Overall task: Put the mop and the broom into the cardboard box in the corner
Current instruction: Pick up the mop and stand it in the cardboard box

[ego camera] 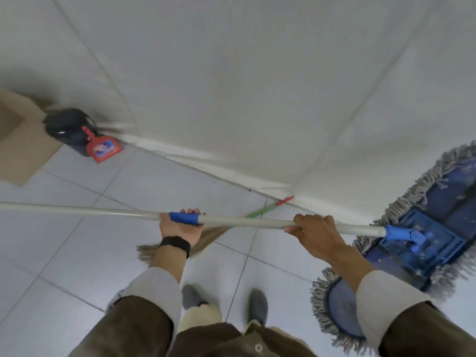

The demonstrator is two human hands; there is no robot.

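Both hands, the left grip [180, 226] and right grip [318, 233], are clenched around the dust mop [422, 235] pole, held level. The broom [260, 211] lies on the floor by the wall. The cardboard box [18, 135] sits far left, beside a black bin [68, 126] and red dustpan [103, 148].

Left hand [180, 228] and right hand [318, 234] grip the mop [257, 222] pole horizontally; broom [219, 231] lies on floor beneath.

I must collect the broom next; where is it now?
In the head view, the broom lies on the floor tiles below the held mop pole, between both hands, its red-green handle tip reaching the wall base.
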